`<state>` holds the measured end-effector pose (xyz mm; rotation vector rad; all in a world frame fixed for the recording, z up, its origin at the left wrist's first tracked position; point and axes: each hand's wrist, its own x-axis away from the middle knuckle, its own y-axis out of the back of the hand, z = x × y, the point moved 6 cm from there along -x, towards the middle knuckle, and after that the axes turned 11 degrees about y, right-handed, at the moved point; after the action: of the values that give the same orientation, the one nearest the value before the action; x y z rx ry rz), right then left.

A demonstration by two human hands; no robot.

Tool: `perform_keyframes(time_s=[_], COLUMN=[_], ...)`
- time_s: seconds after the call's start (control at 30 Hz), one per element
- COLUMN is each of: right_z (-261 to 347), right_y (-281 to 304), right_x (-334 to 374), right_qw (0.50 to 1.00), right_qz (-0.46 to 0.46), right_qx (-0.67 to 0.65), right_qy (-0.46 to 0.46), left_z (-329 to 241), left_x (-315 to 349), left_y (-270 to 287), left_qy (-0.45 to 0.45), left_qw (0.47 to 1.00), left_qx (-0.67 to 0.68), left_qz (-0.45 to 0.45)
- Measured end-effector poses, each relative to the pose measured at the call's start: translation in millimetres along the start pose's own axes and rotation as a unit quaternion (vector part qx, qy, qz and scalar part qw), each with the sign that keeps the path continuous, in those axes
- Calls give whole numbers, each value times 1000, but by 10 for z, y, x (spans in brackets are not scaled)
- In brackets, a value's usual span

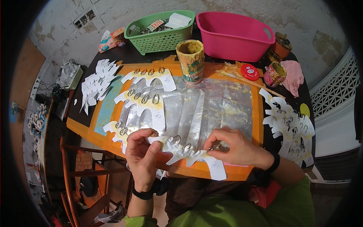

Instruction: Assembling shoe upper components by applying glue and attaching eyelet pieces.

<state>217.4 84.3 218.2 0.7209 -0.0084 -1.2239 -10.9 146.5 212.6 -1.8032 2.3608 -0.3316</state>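
Note:
My left hand [140, 155] pinches the left end of a white cut-out piece [189, 153] with tab-like legs, held above the front of the table. Several metal rings stand along its upper edge. My right hand [236, 147] is closed at the piece's right part, thumb and finger pressed on a small metal ring [210, 149]. Beyond my left hand lie more white pieces [159, 113] with rings and yellowish glue smears. One of them, with rings [123, 130], is partly hidden by my left hand.
A glue-crusted can [190, 62] stands mid-table. Behind it sit a green basket [160, 39] of metal parts and a pink basin [234, 39]. White pieces lie left [99, 83] and, with rings, right [289, 130]. A small can [275, 73], a stick [261, 85] and a red lid [250, 72] are far right.

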Motion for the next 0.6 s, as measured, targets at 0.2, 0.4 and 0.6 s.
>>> perform_keyframes(time_s=[0.2, 0.4, 0.6], right_z=[-59, -134, -151], right_y=[-66, 5, 21], right_x=[73, 94, 121], right_qw=[914, 875, 891], right_qz=[-45, -105, -132], right_qx=[-387, -452, -416], right_qy=[-112, -139, -124], left_z=[197, 496, 450], left_x=[-85, 305, 326], left_y=[-229, -595, -693], left_qy=[159, 302, 205], left_qw=[947, 922, 965], left_qx=[263, 196, 120], left_qz=[95, 140, 111])
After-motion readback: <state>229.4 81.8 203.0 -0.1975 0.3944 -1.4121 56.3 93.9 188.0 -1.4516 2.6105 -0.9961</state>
